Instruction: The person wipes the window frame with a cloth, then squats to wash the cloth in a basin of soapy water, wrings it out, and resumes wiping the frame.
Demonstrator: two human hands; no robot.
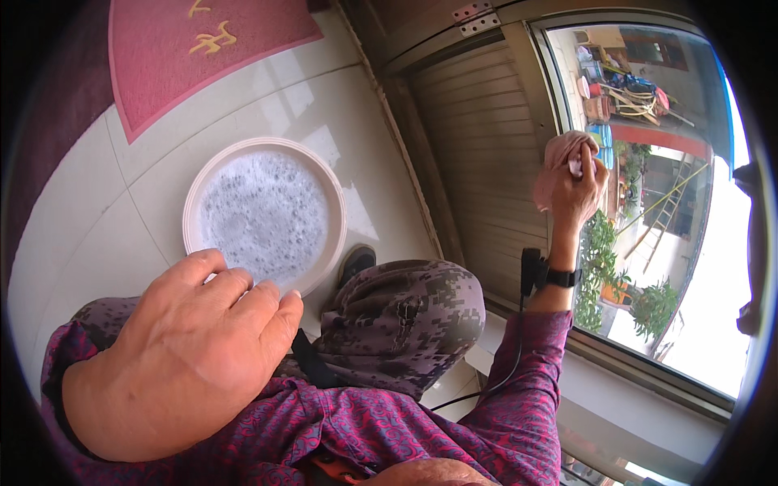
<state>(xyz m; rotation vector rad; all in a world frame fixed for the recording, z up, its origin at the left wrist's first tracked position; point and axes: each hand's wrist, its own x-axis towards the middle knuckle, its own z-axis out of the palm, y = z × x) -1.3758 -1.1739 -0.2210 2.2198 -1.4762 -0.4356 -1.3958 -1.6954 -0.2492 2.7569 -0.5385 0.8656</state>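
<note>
My right hand (577, 190) holds a crumpled pinkish cloth (553, 154) against the window glass (689, 186), close to the inner edge of the metal frame (559, 81). One finger is stretched along the cloth. Large in the foreground, my left hand (190, 348) shows its back, with the fingers curled downward; its palm and anything in it are hidden. Beyond those fingers, a round pale pink basin (338, 235) stands on the floor, full of white suds (263, 215). The left hand overlaps the basin's near rim in view; whether they touch cannot be told.
A brown ribbed door panel (478, 138) with a hinge (476, 18) adjoins the glass. A red mat (162, 57) lies on the pale tiled floor (146, 174). My bent knee (405, 316) is right of the basin. A black cable (516, 356) runs along my right arm.
</note>
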